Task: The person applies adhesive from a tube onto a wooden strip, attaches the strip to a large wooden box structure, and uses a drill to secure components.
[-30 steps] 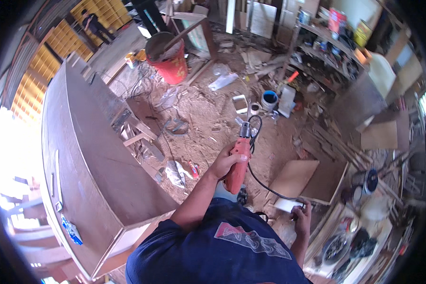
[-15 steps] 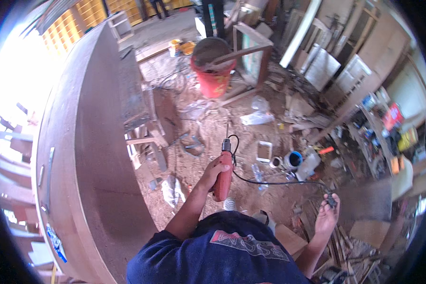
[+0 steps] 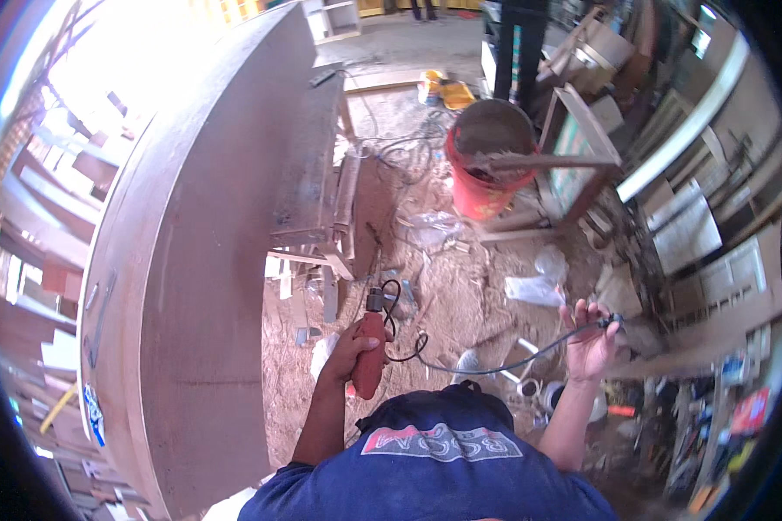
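Note:
My left hand [image 3: 347, 354] is wrapped round the body of a red power drill [image 3: 369, 375], whose dark chuck [image 3: 374, 300] and thin bit point away from me. A black cord [image 3: 517, 366] loops from the drill across to my right hand [image 3: 589, 347]. That hand is raised, palm up, with some fingers spread, and it pinches the dark plug [image 3: 612, 321] at the cord's end. Left of the drill stands a large brown wooden panel piece [image 3: 208, 286], with no hand touching it.
Ahead stands a red bucket [image 3: 482, 193] with a board across its rim, beside a wooden frame [image 3: 582, 130]. A low wooden bench [image 3: 308, 165] adjoins the panel piece. Plastic bags [image 3: 534, 289] and scraps litter the dirt floor. Boards [image 3: 686, 226] lean at the right.
The view has turned left, so the bucket and frame appear farther right. My right hand has risen forward with the plug, its fingers more spread. The drill stays in my left hand.

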Demonstrator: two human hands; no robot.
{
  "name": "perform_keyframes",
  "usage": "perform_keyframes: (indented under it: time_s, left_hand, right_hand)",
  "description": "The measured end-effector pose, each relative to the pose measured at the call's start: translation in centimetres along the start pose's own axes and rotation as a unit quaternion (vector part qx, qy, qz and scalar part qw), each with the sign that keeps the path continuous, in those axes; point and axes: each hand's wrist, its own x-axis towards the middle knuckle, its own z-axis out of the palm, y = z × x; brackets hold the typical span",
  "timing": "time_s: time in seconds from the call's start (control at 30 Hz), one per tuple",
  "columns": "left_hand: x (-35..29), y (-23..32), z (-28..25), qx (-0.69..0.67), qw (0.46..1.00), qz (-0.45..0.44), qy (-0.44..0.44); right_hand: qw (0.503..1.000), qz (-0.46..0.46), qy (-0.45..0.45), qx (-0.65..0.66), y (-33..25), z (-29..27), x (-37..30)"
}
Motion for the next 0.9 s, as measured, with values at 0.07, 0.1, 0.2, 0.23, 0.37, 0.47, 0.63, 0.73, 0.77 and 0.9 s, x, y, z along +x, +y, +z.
perform_keyframes:
  time_s: [0.07,0.1,0.2,0.23,0.37,0.47,0.63,0.73,0.77,0.9]
  left_hand:
    - [1.8,2.2,0.5,0.009,0.999,0.015,0.036]
    - [2.9,3.4,0.8,0.023,0.998,0.019,0.056]
    - [5.4,5.4,1.1,0.032,0.99,0.055,0.123]
    - [6.5,6.0,1.1,0.055,0.984,0.076,0.152]
    - [10.9,8.6,-0.6,0.009,0.978,0.05,0.204]
    - [16.0,10.5,-3.5,0.026,0.966,0.062,0.25]
    - [28.4,16.0,-10.5,0.264,0.888,0.089,0.366]
    - [33.7,23.5,-12.9,0.317,0.858,0.089,0.395]
    - [35.2,25.4,-13.8,0.317,0.858,0.087,0.394]
    - [40.8,31.5,-18.0,0.346,0.837,0.031,0.424]
  right_hand:
    - [0.991,0.083,-0.078,0.065,1.1,-0.9,7.5]
    - [0.978,0.142,-0.113,0.103,1.6,-0.9,10.9]
    - [0.975,0.195,-0.093,0.054,5.9,1.0,20.2]
    - [0.968,0.23,-0.099,0.027,7.4,1.5,23.2]
    - [0.912,0.3,-0.045,-0.278,13.5,2.4,33.5]
    - [0.843,0.327,-0.059,-0.423,19.8,2.9,41.0]
    - [0.764,0.301,-0.111,-0.56,29.6,2.2,53.1]
    - [0.776,0.233,-0.14,-0.569,34.5,4.6,60.7]
    - [0.772,0.199,-0.162,-0.581,35.5,5.1,62.5]
    - [0.787,0.158,-0.105,-0.587,40.6,6.6,71.0]
